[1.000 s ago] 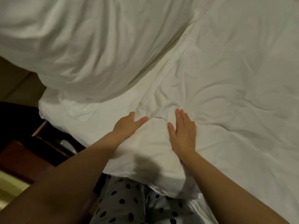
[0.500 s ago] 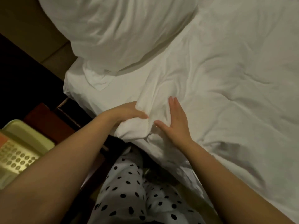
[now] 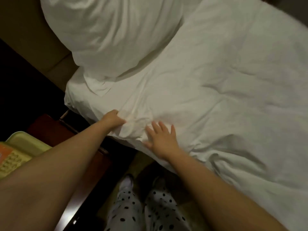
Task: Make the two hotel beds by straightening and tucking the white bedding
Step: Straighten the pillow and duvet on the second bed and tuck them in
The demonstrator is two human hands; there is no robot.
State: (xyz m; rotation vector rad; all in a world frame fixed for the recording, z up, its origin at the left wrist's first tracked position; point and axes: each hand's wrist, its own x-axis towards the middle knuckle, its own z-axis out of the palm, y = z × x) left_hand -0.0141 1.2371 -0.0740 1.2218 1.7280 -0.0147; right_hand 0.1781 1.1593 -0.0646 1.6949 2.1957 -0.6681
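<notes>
A white duvet (image 3: 216, 90) lies wrinkled across the bed and fills the right side of the head view. A large white pillow (image 3: 110, 32) rests at the bed's head, upper left. My left hand (image 3: 113, 120) is curled into a fist on a bunched fold at the duvet's near edge. My right hand (image 3: 162, 140) lies flat on the duvet just right of that fold, fingers spread, holding nothing. A bit of pillowcase flap (image 3: 98, 88) sticks out under the pillow.
A dark wooden nightstand (image 3: 50, 130) stands left of the bed, with a pale telephone (image 3: 15, 155) on it. The brown headboard (image 3: 33, 30) runs along the upper left. My legs in dotted trousers (image 3: 145, 212) stand on the floor by the bed's side.
The view has pulled back and up, showing more of the bed and floor. My left hand has closed on the duvet edge; my right hand has slid right and flattened out.
</notes>
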